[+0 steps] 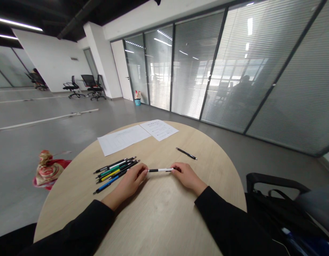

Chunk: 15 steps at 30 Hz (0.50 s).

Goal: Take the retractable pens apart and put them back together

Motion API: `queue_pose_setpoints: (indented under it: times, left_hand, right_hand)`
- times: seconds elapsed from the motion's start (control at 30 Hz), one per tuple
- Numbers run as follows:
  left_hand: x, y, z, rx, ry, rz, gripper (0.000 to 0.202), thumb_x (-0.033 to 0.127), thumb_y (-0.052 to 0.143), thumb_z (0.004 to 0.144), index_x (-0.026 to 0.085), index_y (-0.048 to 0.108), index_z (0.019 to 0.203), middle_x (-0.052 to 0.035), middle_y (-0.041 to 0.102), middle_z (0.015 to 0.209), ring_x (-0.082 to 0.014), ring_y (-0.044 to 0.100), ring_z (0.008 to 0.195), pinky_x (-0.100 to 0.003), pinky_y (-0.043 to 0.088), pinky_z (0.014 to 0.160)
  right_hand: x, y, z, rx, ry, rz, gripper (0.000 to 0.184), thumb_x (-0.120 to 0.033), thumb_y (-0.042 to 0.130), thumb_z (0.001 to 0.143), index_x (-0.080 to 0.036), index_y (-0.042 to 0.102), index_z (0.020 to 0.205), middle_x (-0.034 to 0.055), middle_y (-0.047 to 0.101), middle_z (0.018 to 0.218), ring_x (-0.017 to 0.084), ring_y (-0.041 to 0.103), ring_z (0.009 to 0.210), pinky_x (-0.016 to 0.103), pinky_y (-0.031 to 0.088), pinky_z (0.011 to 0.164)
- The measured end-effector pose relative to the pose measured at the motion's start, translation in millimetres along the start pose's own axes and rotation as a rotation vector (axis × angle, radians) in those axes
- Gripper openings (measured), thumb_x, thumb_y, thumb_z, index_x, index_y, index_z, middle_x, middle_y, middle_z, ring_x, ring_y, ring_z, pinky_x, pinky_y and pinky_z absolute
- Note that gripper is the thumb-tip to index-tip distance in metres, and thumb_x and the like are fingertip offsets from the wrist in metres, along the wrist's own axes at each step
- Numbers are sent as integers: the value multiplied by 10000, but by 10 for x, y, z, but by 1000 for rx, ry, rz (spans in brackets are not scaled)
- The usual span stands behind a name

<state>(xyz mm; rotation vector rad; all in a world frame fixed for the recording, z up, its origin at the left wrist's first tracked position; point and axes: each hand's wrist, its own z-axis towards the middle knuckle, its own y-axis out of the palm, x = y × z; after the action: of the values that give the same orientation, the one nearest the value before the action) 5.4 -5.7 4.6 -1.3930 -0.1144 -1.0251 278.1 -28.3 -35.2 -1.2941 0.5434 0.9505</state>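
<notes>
A white-and-black pen (pixel 160 170) lies level just above the round wooden table (pixel 159 217), held at both ends. My left hand (pixel 131 183) pinches its left, black end. My right hand (pixel 187 176) pinches its right end. Just left of my left hand lies a bunch of several pens (pixel 116 168) in white, green, yellow, black and blue. A single black pen (pixel 186 153) lies apart, beyond my right hand.
Two printed sheets (pixel 124 139) (pixel 159 129) lie at the table's far side. A black chair with a dark bag (pixel 276 209) stands at the right. A red and gold bag (pixel 48 170) sits on the floor at the left. Glass partitions run behind.
</notes>
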Motion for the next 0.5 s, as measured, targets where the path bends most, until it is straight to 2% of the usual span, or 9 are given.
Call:
queue_pose_setpoints:
  times: [0.2, 0.5]
  left_hand:
    - [-63, 30, 7, 63, -24, -23, 205, 380, 502, 943, 197, 586, 904, -6, 610, 749, -182, 543, 672, -297, 408, 632]
    - [-71, 20, 23, 101, -18, 0, 144, 306, 514, 898, 194, 597, 929, -21, 629, 787, -190, 566, 695, -311, 437, 658]
  right_hand:
    - [42, 16, 10, 19, 5, 9, 114, -202, 608, 882, -188, 719, 862, -9, 624, 725, 151, 524, 679, 247, 352, 641]
    - [49, 22, 10, 39, 22, 23, 127, -199, 599, 875, -187, 724, 858, -11, 618, 723, 155, 532, 689, 254, 360, 645]
